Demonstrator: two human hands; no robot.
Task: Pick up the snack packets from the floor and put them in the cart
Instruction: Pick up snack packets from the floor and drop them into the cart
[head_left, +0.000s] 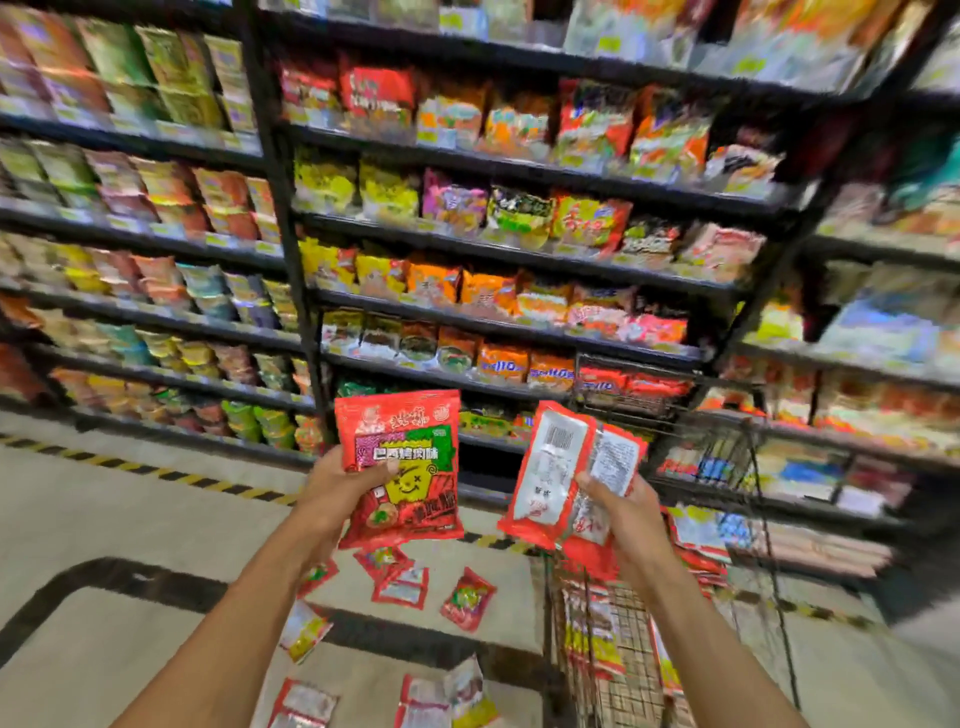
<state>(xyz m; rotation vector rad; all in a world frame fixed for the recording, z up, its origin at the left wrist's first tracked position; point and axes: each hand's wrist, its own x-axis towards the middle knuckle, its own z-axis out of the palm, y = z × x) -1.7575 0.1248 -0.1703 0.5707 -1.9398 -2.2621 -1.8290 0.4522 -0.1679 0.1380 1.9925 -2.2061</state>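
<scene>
Fingers (387, 470) of both hands clamp a red snack packet (402, 467) each above the part-filled cart (613, 654), while more packets (467, 600) litter the floor (104, 519).

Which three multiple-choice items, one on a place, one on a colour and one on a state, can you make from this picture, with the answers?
1. Where is the cart?
A. at the person's right
B. at the person's left
C. behind the shelves

2. Main colour of the packet in the left hand?
A. blue
B. red
C. white

3. What do the hands hold?
A. nothing
B. one packet together
C. one packet each

Answers: 1 A, wire cart under the right hand. 2 B, left packet is red. 3 C, right packet held too.
</scene>
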